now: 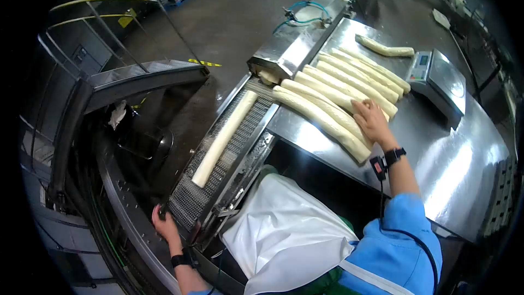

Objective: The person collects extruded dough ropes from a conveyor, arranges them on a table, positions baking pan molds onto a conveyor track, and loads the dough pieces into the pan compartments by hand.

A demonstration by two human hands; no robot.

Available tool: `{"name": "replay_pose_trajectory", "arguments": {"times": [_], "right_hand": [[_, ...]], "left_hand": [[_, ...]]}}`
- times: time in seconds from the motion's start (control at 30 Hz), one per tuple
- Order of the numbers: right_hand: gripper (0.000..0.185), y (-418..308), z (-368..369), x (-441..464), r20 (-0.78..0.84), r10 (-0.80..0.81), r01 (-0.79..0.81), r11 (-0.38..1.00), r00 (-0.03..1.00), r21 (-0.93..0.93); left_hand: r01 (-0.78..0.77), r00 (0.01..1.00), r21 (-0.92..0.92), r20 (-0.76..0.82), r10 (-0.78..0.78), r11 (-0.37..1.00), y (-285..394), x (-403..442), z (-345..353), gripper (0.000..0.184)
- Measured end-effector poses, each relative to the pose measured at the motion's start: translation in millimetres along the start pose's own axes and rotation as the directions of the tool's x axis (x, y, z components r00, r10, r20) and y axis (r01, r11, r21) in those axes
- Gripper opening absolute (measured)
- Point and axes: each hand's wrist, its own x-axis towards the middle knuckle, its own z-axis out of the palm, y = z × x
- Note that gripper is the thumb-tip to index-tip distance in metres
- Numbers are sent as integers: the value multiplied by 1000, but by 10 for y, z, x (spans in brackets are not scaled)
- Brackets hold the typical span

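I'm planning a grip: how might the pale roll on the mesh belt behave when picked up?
The pale roll looks like soft dough, so would probably sag if lifted by one end; a similar bent roll lies near the scale. Rounded sides suggest rolling if pushed sideways, though the mesh belt may resist.

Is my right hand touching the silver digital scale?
No, the right hand rests on the long, pale dough rolls, apart from the scale.

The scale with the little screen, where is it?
In the head view, the scale sits at the upper right on the metal table, just right of the dough rolls.
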Motion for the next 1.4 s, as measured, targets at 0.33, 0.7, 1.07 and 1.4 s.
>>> {"name": "replay_pose_trajectory", "arguments": {"times": [0.33,0.7,1.07,1.4], "right_hand": [[32,412,-133,500,555,261,-449,863,790,232],[17,-155,45,-40,-49,50,-67,895,998,-442],[21,-371,-152,-317,-189,-18,9,999,982,-46],[36,-1543,380,-766,580,-127,-541,246,805,804]], "left_hand": [[-268,830,-88,484,276,959,1360,265,1088,48],[-313,859,109,457,232,943,1374,-68,1148,56],[-197,929,324,364,70,925,748,-578,277,46],[875,470,-366,801,-372,317,1346,-791,273,32]]}}
